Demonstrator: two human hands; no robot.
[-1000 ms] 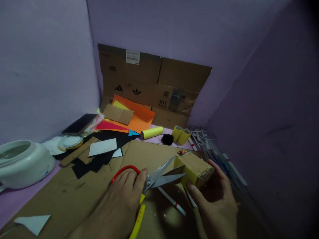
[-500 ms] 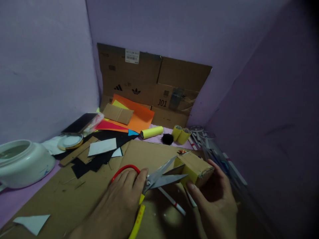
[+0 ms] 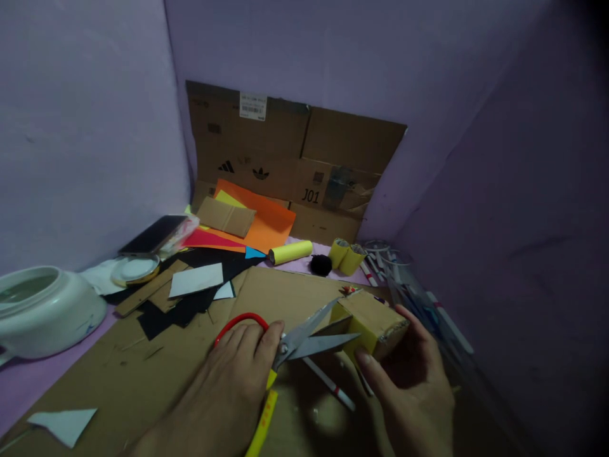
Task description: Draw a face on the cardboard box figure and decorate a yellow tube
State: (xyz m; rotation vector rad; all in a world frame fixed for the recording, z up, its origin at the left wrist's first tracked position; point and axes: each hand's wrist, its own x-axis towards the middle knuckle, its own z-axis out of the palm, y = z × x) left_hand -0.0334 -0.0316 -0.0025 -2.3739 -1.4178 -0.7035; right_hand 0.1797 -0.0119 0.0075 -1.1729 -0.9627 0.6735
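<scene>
My left hand (image 3: pixel 233 381) is closed on a pair of scissors (image 3: pixel 318 345) near the pivot, with one red and one yellow handle. The blades stand apart and point right; their tips are at the side of a small cardboard box (image 3: pixel 373 312). Yellow paper covers part of this box, and a flap sticks out at its left. My right hand (image 3: pixel 413 381) grips the box from the right, thumb at the front and fingers behind. Below the blades, a white stick with a red band (image 3: pixel 328 383) lies on the cardboard sheet (image 3: pixel 181 393).
Behind are a yellow tube (image 3: pixel 291 252), a black fuzzy ball (image 3: pixel 320 264) and two short yellow rolls (image 3: pixel 351 259). A white pot (image 3: pixel 52 324) stands at left, near paper scraps (image 3: pixel 196 280) and a phone (image 3: pixel 152 235). Clear containers with sticks (image 3: pixel 428 311) line the right.
Almost nothing differs. The scissors and box keep nearly the same place, and the whole view has shifted very slightly.
</scene>
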